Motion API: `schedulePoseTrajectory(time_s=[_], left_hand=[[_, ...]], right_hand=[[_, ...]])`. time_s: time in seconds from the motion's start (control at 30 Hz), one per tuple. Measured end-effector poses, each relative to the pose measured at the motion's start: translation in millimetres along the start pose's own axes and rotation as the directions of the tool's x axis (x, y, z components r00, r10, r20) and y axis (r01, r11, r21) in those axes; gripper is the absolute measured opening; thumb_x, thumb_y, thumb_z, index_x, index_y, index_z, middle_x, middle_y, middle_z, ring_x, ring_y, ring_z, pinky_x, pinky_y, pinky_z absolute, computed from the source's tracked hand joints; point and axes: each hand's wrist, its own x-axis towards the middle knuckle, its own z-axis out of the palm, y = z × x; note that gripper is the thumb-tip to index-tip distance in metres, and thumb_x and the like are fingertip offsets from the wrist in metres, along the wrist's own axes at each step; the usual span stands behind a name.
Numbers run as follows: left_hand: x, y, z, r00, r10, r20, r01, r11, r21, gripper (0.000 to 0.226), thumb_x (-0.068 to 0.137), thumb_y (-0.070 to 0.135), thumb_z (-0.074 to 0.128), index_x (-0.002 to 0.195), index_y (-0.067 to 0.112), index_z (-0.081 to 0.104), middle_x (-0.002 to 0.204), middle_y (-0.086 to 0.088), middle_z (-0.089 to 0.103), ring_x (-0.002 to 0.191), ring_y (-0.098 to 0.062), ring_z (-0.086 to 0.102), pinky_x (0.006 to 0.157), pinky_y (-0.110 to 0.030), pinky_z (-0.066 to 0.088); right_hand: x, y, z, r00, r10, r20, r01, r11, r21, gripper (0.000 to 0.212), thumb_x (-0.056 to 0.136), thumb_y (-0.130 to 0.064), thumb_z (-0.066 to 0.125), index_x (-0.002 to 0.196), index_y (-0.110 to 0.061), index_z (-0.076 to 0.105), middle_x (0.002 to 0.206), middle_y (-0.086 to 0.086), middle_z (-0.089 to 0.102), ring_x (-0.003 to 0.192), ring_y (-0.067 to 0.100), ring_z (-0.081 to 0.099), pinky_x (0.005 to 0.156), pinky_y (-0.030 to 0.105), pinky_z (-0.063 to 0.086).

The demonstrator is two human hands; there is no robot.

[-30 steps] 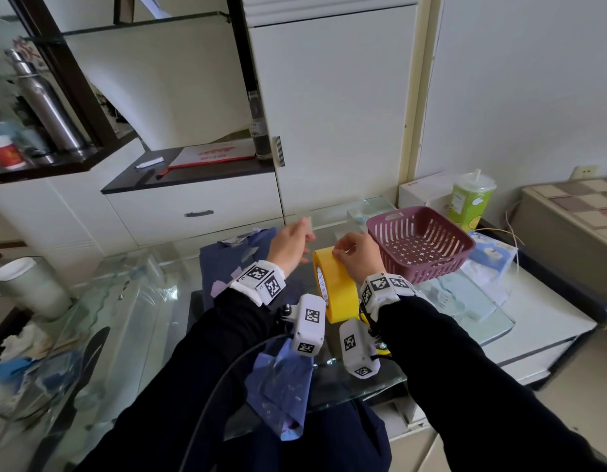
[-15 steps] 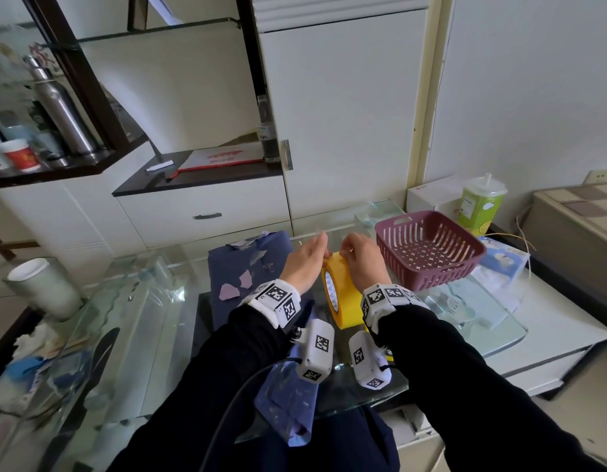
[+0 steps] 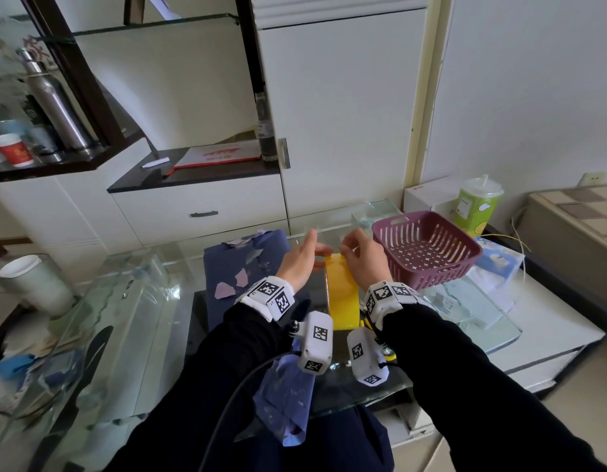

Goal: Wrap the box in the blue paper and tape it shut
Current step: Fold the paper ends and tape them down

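Note:
A yellow tape roll (image 3: 341, 294) stands on edge between my two hands, over the glass table (image 3: 148, 301). My right hand (image 3: 363, 264) curls over the roll's top and pinches at its upper edge. My left hand (image 3: 300, 264) rests against the roll's left side, fingers fairly straight and thumb raised. The box wrapped in dark blue paper (image 3: 251, 264) lies just beyond my left hand, with torn pale patches on its top. A loose piece of blue paper (image 3: 288, 403) hangs over the table's near edge under my wrists.
A purple slotted basket (image 3: 428, 250) sits right of my right hand, with a green cup (image 3: 474, 207) and a white box (image 3: 431, 195) behind it. A white cup (image 3: 33, 284) stands at the far left. White cabinets and shelves rise behind the table.
My left hand has come down from its raised position to the roll's left side. My right hand has stayed on top of the roll. The roll has shifted slightly.

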Motion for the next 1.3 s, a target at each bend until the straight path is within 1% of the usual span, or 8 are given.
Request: schedulePoseTrajectory(time_s=[0.13, 0.23, 0.43, 0.87, 0.97, 1.07, 1.17, 1.3], left_hand=[[1, -2, -21, 0.998, -0.022, -0.051, 0.022, 1.000, 0.003, 0.065, 0.100, 0.048, 0.013, 0.098, 0.015, 0.069, 0.113, -0.006, 0.067, 0.101, -0.022, 0.065, 0.106, -0.041, 0.042], [6, -6, -36, 0.995, -0.043, -0.088, 0.045, 0.999, 0.018, 0.068, 0.101, 0.047, 0.011, 0.106, 0.010, 0.068, 0.119, -0.009, 0.065, 0.104, -0.024, 0.064, 0.105, -0.039, 0.043], [17, -18, -55, 0.987, -0.077, -0.144, 0.079, 0.997, 0.006, 0.064, 0.100, 0.049, 0.012, 0.098, 0.016, 0.067, 0.117, -0.008, 0.066, 0.106, -0.023, 0.063, 0.107, -0.043, 0.040], [8, -34, -36, 0.989, -0.107, -0.106, 0.108, 0.994, -0.002, 0.064, 0.098, 0.054, 0.013, 0.080, 0.026, 0.068, 0.116, -0.008, 0.067, 0.109, -0.023, 0.062, 0.106, -0.042, 0.041], [4, -36, -35, 0.972, -0.148, -0.183, 0.116, 0.977, -0.177, 0.060, 0.099, 0.050, 0.023, 0.080, 0.009, 0.064, 0.114, -0.016, 0.066, 0.102, -0.028, 0.065, 0.096, -0.038, 0.050], [0, -35, -43, 0.957, -0.197, -0.213, 0.106, 0.920, -0.377, 0.059, 0.100, 0.044, 0.028, 0.114, -0.008, 0.051, 0.120, -0.021, 0.062, 0.097, -0.032, 0.066, 0.083, -0.033, 0.054], [-6, -37, -47, 0.955, -0.200, -0.217, 0.114, 0.928, -0.354, 0.051, 0.100, 0.047, 0.025, 0.079, 0.006, 0.048, 0.126, -0.021, 0.058, 0.106, -0.036, 0.063, 0.090, -0.037, 0.052], [-17, -46, -45, 0.958, -0.200, -0.204, 0.129, 0.940, -0.317, 0.049, 0.099, 0.048, 0.025, 0.073, 0.012, 0.044, 0.127, -0.019, 0.056, 0.109, -0.036, 0.061, 0.096, -0.040, 0.049]], right_hand=[[4, -11, 12, 0.996, -0.064, 0.064, 0.060, 0.996, 0.064, 0.006, 0.088, -0.011, 0.060, 0.091, -0.007, 0.062, 0.087, 0.001, 0.061, 0.079, 0.018, 0.056, 0.073, 0.028, 0.045], [12, -16, 25, 0.987, -0.087, 0.133, 0.073, 0.991, 0.108, 0.009, 0.084, -0.010, 0.061, 0.093, -0.007, 0.062, 0.090, 0.002, 0.062, 0.082, 0.018, 0.057, 0.074, 0.029, 0.048], [21, -21, 47, 0.969, -0.159, 0.188, 0.133, 0.981, 0.144, 0.012, 0.085, -0.006, 0.059, 0.096, -0.009, 0.060, 0.100, 0.004, 0.066, 0.092, 0.018, 0.062, 0.082, 0.026, 0.050], [-8, 1, 48, 0.973, -0.139, 0.183, 0.131, 0.990, 0.051, 0.009, 0.086, -0.016, 0.061, 0.091, -0.009, 0.064, 0.101, 0.008, 0.066, 0.092, 0.025, 0.063, 0.083, 0.044, 0.053], [-15, 0, 48, 0.978, -0.110, 0.175, 0.101, 0.993, 0.059, 0.010, 0.086, -0.015, 0.060, 0.091, -0.008, 0.064, 0.104, 0.009, 0.066, 0.094, 0.026, 0.063, 0.084, 0.045, 0.053], [-19, -2, 48, 0.978, -0.092, 0.186, 0.083, 0.995, 0.059, 0.010, 0.087, -0.015, 0.060, 0.092, -0.007, 0.064, 0.105, 0.010, 0.065, 0.096, 0.026, 0.063, 0.085, 0.046, 0.053], [-23, -3, 46, 0.979, -0.060, 0.196, 0.053, 0.998, 0.043, 0.013, 0.089, -0.016, 0.060, 0.098, -0.008, 0.062, 0.110, 0.009, 0.063, 0.103, 0.024, 0.061, 0.090, 0.042, 0.051], [-30, -1, 44, 0.976, 0.012, 0.217, -0.029, 0.997, 0.077, 0.026, 0.091, -0.019, 0.059, 0.112, -0.006, 0.052, 0.122, 0.010, 0.058, 0.112, 0.024, 0.058, 0.094, 0.037, 0.049]])
